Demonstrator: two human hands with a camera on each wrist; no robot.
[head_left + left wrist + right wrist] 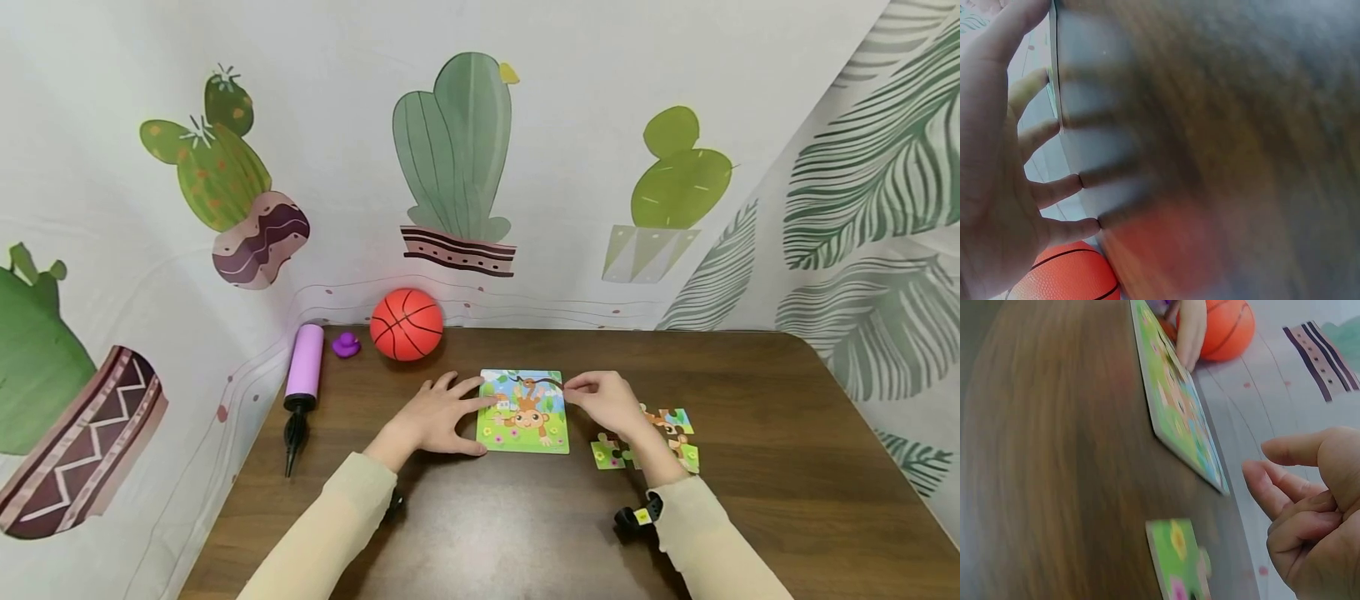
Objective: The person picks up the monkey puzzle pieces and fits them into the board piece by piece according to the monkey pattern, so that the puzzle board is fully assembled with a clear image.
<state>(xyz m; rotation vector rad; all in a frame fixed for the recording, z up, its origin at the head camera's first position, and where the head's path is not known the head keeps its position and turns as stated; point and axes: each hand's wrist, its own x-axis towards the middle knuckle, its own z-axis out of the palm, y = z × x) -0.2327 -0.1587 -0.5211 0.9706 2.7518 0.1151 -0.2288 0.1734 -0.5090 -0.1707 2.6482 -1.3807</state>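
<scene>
**Square green-and-blue puzzle board (523, 415) with printed monkey**

We find the board flat on the dark brown, wood-grained bench (480, 521). The bare left hand (437, 417) is spread wide, grasping nothing; its forefinger lies over the board's left edge, its thumb beside the lower left corner. The bare right hand (611, 406) is at the upper right edge, thumb and forefinger slightly parted, other fingers curled; we see nothing between the tips. Around the right forearm (660, 463) we note loose, brightly printed jigsaw pieces (680, 419). Toward the back left we record a red basketball (407, 325) with black lines, a small purple duck (346, 345) and a lilac-and-black cylindrical pump (305, 362).
</scene>
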